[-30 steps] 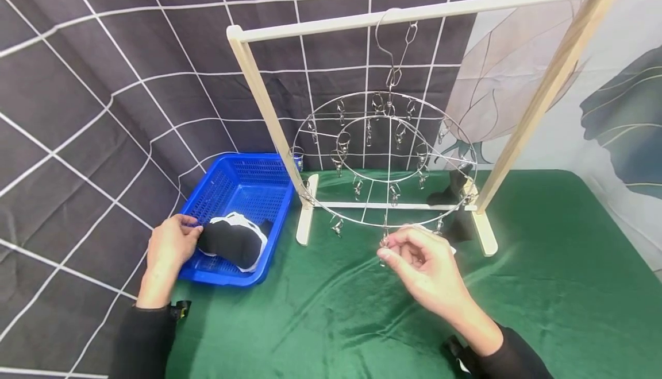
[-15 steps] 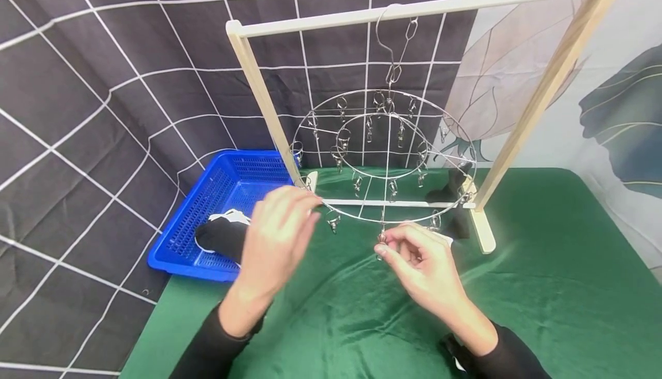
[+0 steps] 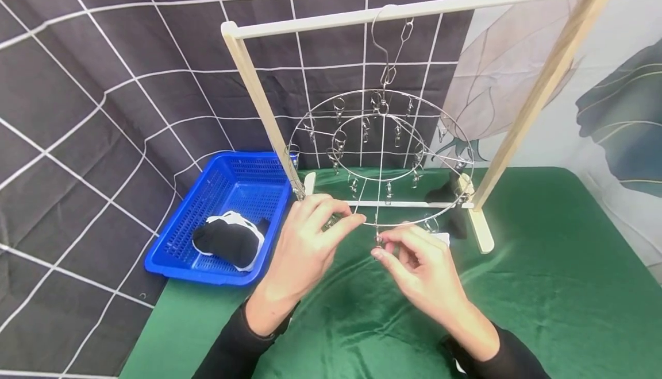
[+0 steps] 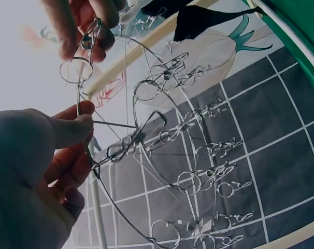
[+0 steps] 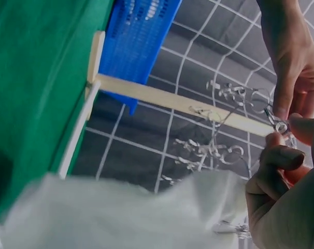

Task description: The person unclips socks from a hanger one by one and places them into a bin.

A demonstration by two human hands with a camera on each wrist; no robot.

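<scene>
A round wire clip hanger (image 3: 381,166) hangs by its hook from a wooden rack, with metal clips round both of its rings. My right hand (image 3: 421,267) pinches one clip (image 4: 87,42) at the hanger's front between thumb and fingers. To its left, my left hand (image 3: 310,241) holds the outer ring's wire between thumb and fingers, plainest in the left wrist view. A white cloth (image 5: 131,215) hangs close to the right wrist; the head view shows only a bit of it behind the right hand. Black cloth (image 3: 456,218) hangs at the hanger's right side.
The wooden rack (image 3: 424,8) stands on a green cloth (image 3: 558,264). Left of it, a blue plastic basket (image 3: 207,278) holds black and white fabric pieces (image 3: 227,242). A dark gridded curtain (image 3: 77,155) hangs behind and to the left.
My left hand has come from the basket rightward to the hanger's ring and now grips it. The basket has shifted slightly. My right hand stays on the same clip.
</scene>
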